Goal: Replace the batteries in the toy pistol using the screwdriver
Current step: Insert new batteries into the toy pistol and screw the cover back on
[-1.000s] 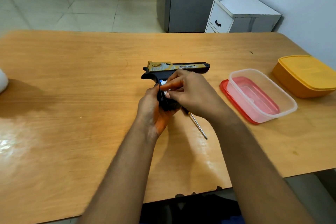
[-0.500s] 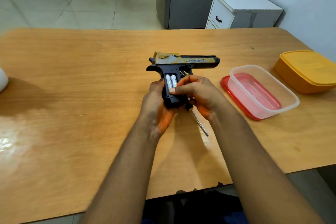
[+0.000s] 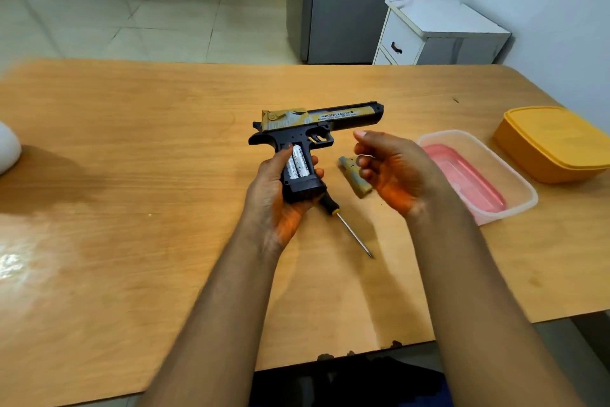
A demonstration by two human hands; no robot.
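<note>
My left hand (image 3: pixel 275 198) grips the handle of the black and gold toy pistol (image 3: pixel 317 124), barrel pointing right, held just above the table. The handle's compartment is uncovered and two silver batteries (image 3: pixel 298 166) sit side by side in it. My right hand (image 3: pixel 391 172) hovers to the right of the pistol with its fingers loosely curled and nothing in them. The gold battery cover (image 3: pixel 355 177) lies on the table, partly behind my right fingers. The screwdriver (image 3: pixel 346 225), black and yellow handle, lies on the table under the pistol's handle, tip pointing toward me and right.
A wooden table (image 3: pixel 132 175) bears everything. A clear plastic box (image 3: pixel 495 185) on a red lid stands right of my right hand; a yellow lidded box (image 3: pixel 554 142) is farther right. A white object (image 3: pixel 8 150) shows at the left edge.
My right hand has come off the pistol's handle and moved right, uncovering the two batteries and the gold cover on the table. My left hand has kept its hold on the pistol.
</note>
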